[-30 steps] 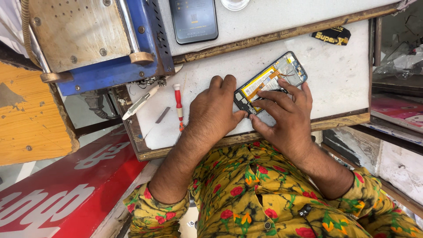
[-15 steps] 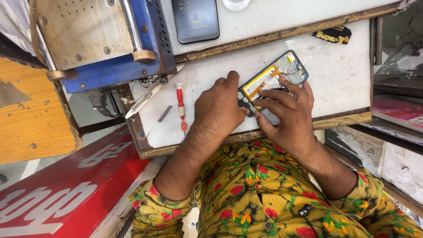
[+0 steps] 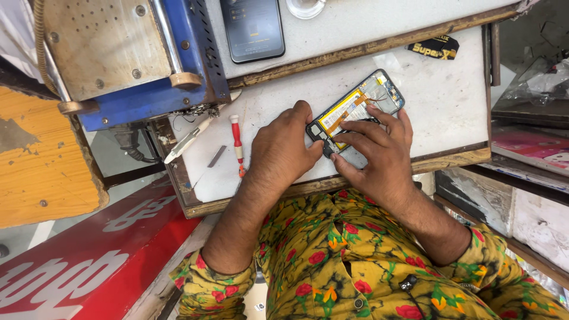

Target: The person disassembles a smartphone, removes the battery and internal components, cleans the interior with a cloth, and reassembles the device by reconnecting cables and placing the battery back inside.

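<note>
Since a moment ago my hands have barely shifted; both stay on the opened phone (image 3: 355, 109), which lies tilted near the desk's (image 3: 450, 101) front edge, toward its right corner. My left hand (image 3: 283, 148) lies palm down, fingers curled, thumb pressed to the phone's lower end. My right hand (image 3: 379, 151) spreads its fingers over the phone's middle, pinning it. Outward: one red screwdriver (image 3: 237, 144), one white tool (image 3: 189, 137), one small metal strip (image 3: 216, 156) toward the left edge; one dark phone (image 3: 253, 28) at the back
</note>
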